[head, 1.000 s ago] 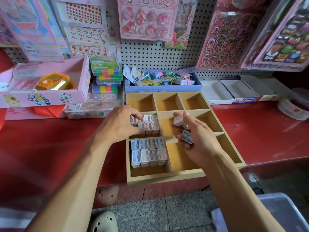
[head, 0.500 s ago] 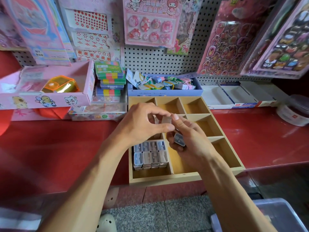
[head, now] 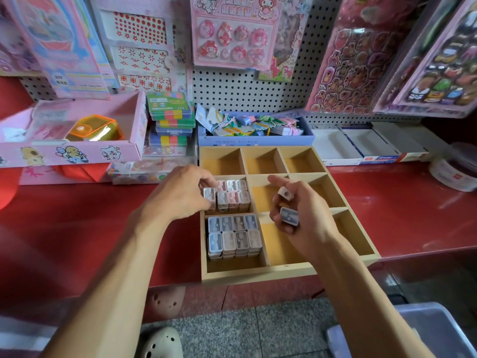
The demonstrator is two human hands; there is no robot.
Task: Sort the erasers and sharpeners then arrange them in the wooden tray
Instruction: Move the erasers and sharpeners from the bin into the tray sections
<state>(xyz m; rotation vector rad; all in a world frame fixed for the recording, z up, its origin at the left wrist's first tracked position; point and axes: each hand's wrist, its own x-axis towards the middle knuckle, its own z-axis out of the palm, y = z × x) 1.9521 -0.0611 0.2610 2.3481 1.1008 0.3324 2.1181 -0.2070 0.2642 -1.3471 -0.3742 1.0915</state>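
As only the head view is given, everything below is read from it.

Tray: wooden tray is set on the red counter, partitioned into compartments.
Stock: pink sharpeners are packed in the left middle compartment; grey-blue and pink sharpeners are stacked in the left front one.
Left hand: left hand is curled, a white sharpener pinched at the row's left end.
Right hand: right hand is closed round two spares, a white sharpener at the fingertips and a grey-blue sharpener lower in the palm, over the middle column.
Handling: judged light, rigid, smooth plastic; slippage is likely.
Grip: the long flat sides are best pinched.
Risk: neighbours can be toppled when one is wedged in.
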